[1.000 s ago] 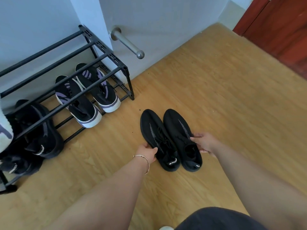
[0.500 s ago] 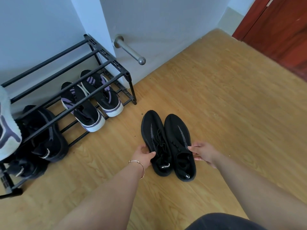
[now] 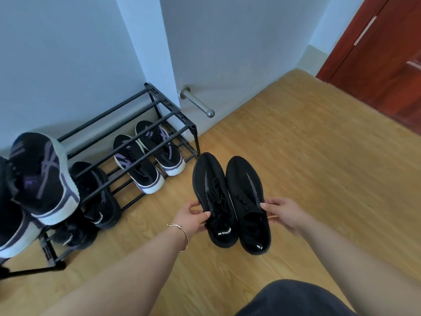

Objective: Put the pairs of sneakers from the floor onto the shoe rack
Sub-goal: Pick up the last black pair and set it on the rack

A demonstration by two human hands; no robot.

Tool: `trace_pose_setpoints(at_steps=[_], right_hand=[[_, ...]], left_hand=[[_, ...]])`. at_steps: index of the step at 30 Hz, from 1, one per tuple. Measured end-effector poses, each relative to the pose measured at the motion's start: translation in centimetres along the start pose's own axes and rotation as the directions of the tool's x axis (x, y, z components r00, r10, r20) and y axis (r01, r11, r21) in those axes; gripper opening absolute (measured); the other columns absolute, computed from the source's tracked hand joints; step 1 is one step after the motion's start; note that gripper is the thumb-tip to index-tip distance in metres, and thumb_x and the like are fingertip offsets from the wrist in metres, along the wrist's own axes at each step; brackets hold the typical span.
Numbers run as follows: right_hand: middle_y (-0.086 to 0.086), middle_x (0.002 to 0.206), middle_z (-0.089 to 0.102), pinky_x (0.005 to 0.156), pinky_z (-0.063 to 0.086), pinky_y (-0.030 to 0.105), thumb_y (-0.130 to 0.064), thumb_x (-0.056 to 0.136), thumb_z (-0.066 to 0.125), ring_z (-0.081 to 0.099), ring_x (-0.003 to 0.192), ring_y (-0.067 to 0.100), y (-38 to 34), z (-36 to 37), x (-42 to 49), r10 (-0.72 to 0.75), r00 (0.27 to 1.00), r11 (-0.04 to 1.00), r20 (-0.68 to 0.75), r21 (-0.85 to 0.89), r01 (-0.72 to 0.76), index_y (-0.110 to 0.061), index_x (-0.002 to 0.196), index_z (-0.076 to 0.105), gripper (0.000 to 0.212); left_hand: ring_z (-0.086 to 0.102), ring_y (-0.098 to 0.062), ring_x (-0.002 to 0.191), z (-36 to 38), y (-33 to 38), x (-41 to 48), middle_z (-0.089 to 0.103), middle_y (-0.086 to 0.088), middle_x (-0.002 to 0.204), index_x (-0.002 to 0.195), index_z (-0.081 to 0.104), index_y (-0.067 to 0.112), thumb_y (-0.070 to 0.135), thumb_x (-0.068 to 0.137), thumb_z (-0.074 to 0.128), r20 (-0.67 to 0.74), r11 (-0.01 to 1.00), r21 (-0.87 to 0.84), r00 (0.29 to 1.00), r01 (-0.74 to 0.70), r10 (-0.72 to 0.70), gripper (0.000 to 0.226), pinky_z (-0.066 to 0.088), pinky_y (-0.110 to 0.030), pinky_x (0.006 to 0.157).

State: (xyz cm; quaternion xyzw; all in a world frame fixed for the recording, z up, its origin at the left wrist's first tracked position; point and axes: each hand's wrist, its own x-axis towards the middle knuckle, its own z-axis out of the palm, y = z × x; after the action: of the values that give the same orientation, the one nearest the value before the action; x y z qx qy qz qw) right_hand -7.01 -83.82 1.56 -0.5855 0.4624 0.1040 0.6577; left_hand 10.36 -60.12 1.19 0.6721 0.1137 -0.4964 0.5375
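Two all-black knit sneakers sit side by side, toes pointing away, just right of the rack. My left hand (image 3: 192,216) grips the outer side of the left black sneaker (image 3: 210,192). My right hand (image 3: 282,214) grips the outer side of the right black sneaker (image 3: 247,195). Whether they still touch the floor is unclear. The black metal shoe rack (image 3: 159,124) stands against the wall at left. Its lower shelf holds a black-and-purple pair (image 3: 148,163) and a black pair (image 3: 98,199). Another black-and-purple sneaker (image 3: 43,176) rests on the top bars at far left.
A metal door stopper (image 3: 198,103) juts from the wall just right of the rack. A red-brown door (image 3: 385,60) stands at the far right. Bare wooden floor (image 3: 319,156) spreads to the right of the sneakers.
The view has tilted up and the rack's top-left sneaker has come into sight. Both hands stay on the black pair, which now sits closer to the rack's right end.
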Motion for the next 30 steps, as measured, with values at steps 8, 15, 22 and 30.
trace_pose_setpoints(at_steps=[8, 15, 22, 30], right_hand=[[0.011, 0.103, 0.075, 0.08, 0.056, 0.037, -0.016, 0.096, 0.068, 0.068, 0.088, 0.022, -6.8, 3.1, -1.6, -0.129, 0.987, 0.992, 0.095, 0.017, 0.127, -0.003, 0.118, 0.068, 0.025], [0.008, 0.1, 0.077, 0.077, 0.057, 0.035, -0.018, 0.096, 0.068, 0.07, 0.087, 0.019, -11.1, 5.9, -2.3, -0.222, 0.962, 0.972, 0.156, -0.041, 0.231, -0.007, 0.11, 0.074, 0.019], [0.009, 0.095, 0.074, 0.079, 0.057, 0.039, -0.017, 0.094, 0.07, 0.068, 0.083, 0.019, -16.8, 10.7, -1.0, -0.299, 0.947, 0.938, 0.121, -0.145, 0.314, -0.004, 0.103, 0.074, 0.016], [0.005, 0.1, 0.077, 0.069, 0.054, 0.026, -0.021, 0.094, 0.067, 0.068, 0.082, 0.016, -21.7, 15.5, 0.5, -0.402, 0.914, 0.88, 0.052, -0.252, 0.402, -0.014, 0.106, 0.076, 0.017]], left_hand=[[0.074, -0.033, 0.097, -4.6, 4.4, -5.2, 0.066, -0.022, 0.114, 0.133, 0.051, 0.009, -0.005, 0.088, 0.071, 0.003, 0.995, -0.018, 0.995, -0.096, 0.097, 0.051, 0.064, -0.039, 0.072], [0.074, -0.036, 0.1, -8.1, 6.5, -7.7, 0.068, -0.025, 0.117, 0.132, 0.053, 0.01, -0.003, 0.088, 0.071, -0.04, 0.983, -0.062, 0.984, -0.174, 0.171, 0.049, 0.064, -0.039, 0.073], [0.074, -0.032, 0.099, -11.2, 9.1, -7.6, 0.069, -0.016, 0.114, 0.136, 0.049, 0.007, -0.002, 0.09, 0.07, -0.138, 0.968, -0.09, 0.965, -0.236, 0.222, 0.051, 0.063, -0.037, 0.072], [0.073, -0.039, 0.102, -14.0, 12.4, -5.7, 0.069, -0.026, 0.116, 0.14, 0.049, 0.001, -0.002, 0.089, 0.069, -0.241, 0.939, -0.161, 0.934, -0.305, 0.263, 0.055, 0.064, -0.043, 0.076]])
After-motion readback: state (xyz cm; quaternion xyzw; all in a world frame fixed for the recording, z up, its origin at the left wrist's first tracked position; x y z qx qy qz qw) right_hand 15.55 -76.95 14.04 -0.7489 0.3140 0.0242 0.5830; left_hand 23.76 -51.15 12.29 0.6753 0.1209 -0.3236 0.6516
